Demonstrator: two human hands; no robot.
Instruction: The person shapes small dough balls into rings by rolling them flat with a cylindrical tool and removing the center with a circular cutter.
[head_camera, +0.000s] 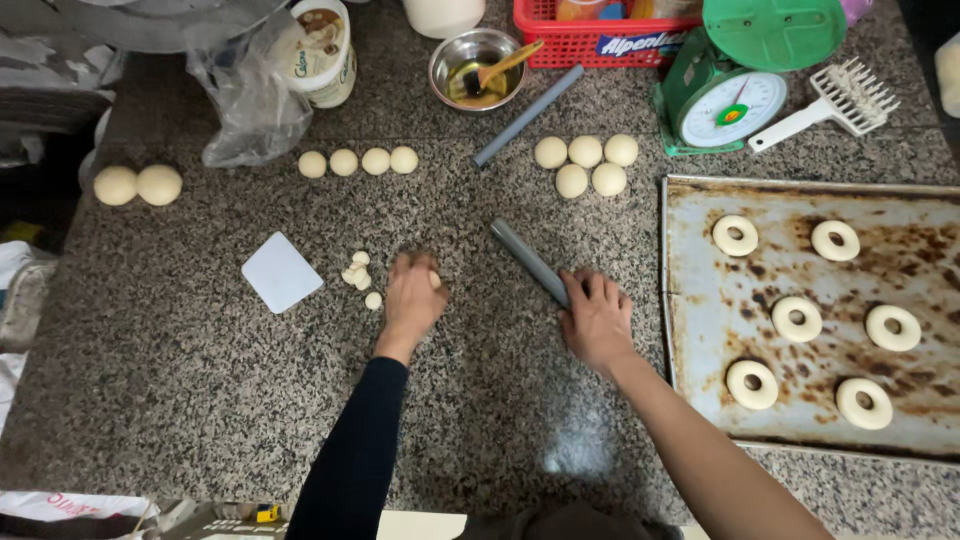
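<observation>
Head view: looks straight down on a speckled granite worktop (200, 340) with dough work spread across it.
Baking tray: a worn metal tray (700, 400) lies at the right, carrying six finished dough rings (797, 318) in rough pairs, with bare space left along its edges.
Scale: a green kitchen scale (730, 90) stands just above the tray, a white roller cutter (835, 105) beside it.
Larger balls: two big dough balls (137, 185) sit at the far left, unshaped.
Medium balls: a cluster of five (585, 163) and a row of four (358, 161) wait near the top, not yet formed into rings.
Grey rod: one short grey rolling rod (528, 260) lies between the hands; a longer one (528, 115) lies above it.
Left hand: the left hand (412, 295) presses palm-down over a dough piece (435, 280), fingers curled round it.
Right hand: the right hand (597, 320) rests its fingers loosely spread on the lower end of the short rod.
Scraper: a white scraper (281, 271) lies left of the scraps.
Small scraps: little dough bits (360, 275) lie just beside the left hand.
Progress: judging by counts, well under half the dough is shaped.
</observation>
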